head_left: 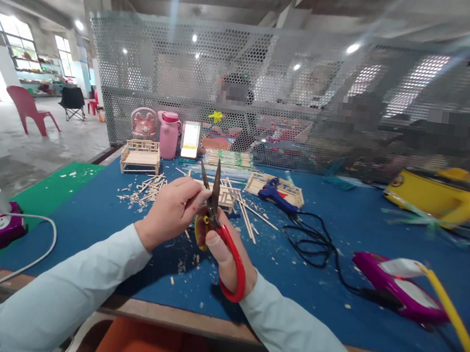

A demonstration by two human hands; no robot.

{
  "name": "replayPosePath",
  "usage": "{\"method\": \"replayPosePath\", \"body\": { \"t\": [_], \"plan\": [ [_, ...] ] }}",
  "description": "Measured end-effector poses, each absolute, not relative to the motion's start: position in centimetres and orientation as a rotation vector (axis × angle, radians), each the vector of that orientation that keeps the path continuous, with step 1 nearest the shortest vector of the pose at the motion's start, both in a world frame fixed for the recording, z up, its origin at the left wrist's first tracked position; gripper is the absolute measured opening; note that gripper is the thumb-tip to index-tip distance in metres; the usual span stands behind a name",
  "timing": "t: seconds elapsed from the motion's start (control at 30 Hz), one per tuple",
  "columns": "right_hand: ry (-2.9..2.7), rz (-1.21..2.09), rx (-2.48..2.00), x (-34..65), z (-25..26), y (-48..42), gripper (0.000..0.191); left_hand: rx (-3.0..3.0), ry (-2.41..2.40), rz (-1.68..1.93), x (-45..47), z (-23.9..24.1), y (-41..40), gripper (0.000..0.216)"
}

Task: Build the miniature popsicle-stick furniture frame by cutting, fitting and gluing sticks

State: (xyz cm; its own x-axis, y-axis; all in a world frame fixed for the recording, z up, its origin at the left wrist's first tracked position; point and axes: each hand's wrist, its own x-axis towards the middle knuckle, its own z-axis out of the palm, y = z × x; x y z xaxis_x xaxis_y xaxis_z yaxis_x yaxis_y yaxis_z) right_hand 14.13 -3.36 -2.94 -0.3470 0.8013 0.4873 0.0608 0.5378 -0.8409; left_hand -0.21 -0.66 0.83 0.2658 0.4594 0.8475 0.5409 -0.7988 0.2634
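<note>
My right hand (229,255) grips a pair of scissors (214,196) with dark blades and a red handle. Its blades point up and stand slightly apart. A pale covering wraps the right thumb. Close by on the left, my left hand (177,206) is closed in a pinch beside the blades; what its fingertips hold, if anything, is hidden. Behind the hands lies a small wooden stick frame (227,198), partly covered by them. Loose thin sticks (251,218) spread to its right, and a heap of short cut pieces (147,189) lies to the left.
A stick-built model (141,156) stands back left, near a pink bottle (169,136) and a lit phone (190,139). At right, a blue glue gun (277,195) rests on another stick piece. Its black cable reaches a purple power strip (401,288). A yellow pot (434,195) stands far right.
</note>
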Motion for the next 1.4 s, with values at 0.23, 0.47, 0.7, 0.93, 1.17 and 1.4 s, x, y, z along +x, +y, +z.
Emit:
{"method": "replayPosePath", "body": {
  "t": [0.23,0.47,0.7,0.93,1.17,1.4],
  "plan": [
    [-1.68,0.986,-0.771,13.9,-3.0,-3.7,0.046,-2.436,-0.939,-1.514,-0.3,1.0,-0.8,0.027],
    [-1.68,0.869,-0.903,13.7,-2.3,-4.1,0.013,-2.429,-0.921,-1.523,0.0,0.5,-0.7,0.027],
    [-1.677,0.822,-0.927,13.8,-1.8,-4.1,0.006,-2.487,-1.057,-1.658,0.6,0.1,-0.9,0.03],
    [-1.698,0.793,-0.918,13.8,-1.9,-4.0,0.009,-2.45,-0.955,-1.513,0.1,0.1,-0.5,0.025],
    [-1.748,0.782,-0.925,13.8,-2.2,-3.6,0.021,-2.295,-0.77,-1.368,-0.5,0.2,-0.1,0.027],
    [-1.749,0.814,-0.857,13.9,-1.6,-3.7,0.031,-2.432,-0.805,-1.356,-0.3,0.4,-0.3,0.032]
  ]
}}
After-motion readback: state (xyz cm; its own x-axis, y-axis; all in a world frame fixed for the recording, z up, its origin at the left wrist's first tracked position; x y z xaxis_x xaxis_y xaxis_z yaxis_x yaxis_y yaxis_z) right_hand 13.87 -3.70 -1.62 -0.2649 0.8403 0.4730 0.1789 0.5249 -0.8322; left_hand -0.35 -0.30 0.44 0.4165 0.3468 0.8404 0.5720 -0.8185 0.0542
